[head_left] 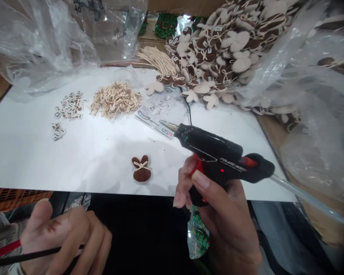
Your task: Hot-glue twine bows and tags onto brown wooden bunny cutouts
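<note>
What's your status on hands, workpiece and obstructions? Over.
Right hand gripping glue gun. Left hand short of white work surface, grip unclear. Brown bunny piece on surface, bow up, nothing covering it.

Clear plastic and green tinsel (166, 26) around the worktop (88, 160).
Crumpled plastic (37, 49) lies at ten o'clock, a plastic bag (315, 99) at two; the tinsel shows at twelve. An orange basket (8, 198) sits between eight and nine, printed paper (5, 233) at eight.
</note>
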`<action>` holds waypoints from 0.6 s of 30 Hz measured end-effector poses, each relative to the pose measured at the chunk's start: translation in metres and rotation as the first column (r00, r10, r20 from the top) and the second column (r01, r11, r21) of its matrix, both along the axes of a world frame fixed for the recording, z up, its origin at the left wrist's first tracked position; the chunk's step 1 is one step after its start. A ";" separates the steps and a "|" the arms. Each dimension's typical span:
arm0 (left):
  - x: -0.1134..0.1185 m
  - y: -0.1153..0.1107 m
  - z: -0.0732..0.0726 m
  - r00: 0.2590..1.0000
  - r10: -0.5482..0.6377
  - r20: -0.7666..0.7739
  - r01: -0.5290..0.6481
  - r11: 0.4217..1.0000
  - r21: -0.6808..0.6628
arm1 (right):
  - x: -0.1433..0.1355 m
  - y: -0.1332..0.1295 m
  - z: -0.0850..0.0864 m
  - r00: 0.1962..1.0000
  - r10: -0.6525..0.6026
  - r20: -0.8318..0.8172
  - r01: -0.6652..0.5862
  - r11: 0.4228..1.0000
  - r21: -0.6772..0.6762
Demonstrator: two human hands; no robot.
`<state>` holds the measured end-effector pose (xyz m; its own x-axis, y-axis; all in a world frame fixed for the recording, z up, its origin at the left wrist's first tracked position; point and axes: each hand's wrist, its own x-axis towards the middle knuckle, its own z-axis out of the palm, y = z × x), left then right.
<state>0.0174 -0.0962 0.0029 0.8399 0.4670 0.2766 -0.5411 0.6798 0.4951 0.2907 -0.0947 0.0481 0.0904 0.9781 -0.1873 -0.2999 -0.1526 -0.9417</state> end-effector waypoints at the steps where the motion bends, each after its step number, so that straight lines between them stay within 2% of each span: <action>1: 0.005 0.002 0.004 1.000 -0.015 0.010 0.015 1.000 -0.017 | -0.001 -0.001 0.001 1.000 -0.008 0.005 0.008 1.000 -0.004; 6: 0.011 0.006 0.006 0.999 -0.006 -0.038 0.008 0.999 0.052 | -0.001 -0.005 0.005 0.994 -0.112 0.004 0.113 0.993 -0.036; 11: 0.008 0.008 0.003 1.000 0.006 -0.026 -0.004 0.997 0.082 | -0.003 -0.006 0.008 0.995 -0.091 0.029 0.092 0.996 -0.019; 14: 0.006 0.009 0.007 0.994 0.047 -0.094 -0.037 0.994 0.105 | -0.008 -0.008 0.013 0.995 -0.091 0.034 0.093 0.994 -0.049; 18: 0.000 0.003 0.011 0.966 0.142 -0.218 -0.099 0.975 0.198 | -0.013 -0.008 0.017 0.993 -0.020 0.113 0.034 0.992 -0.125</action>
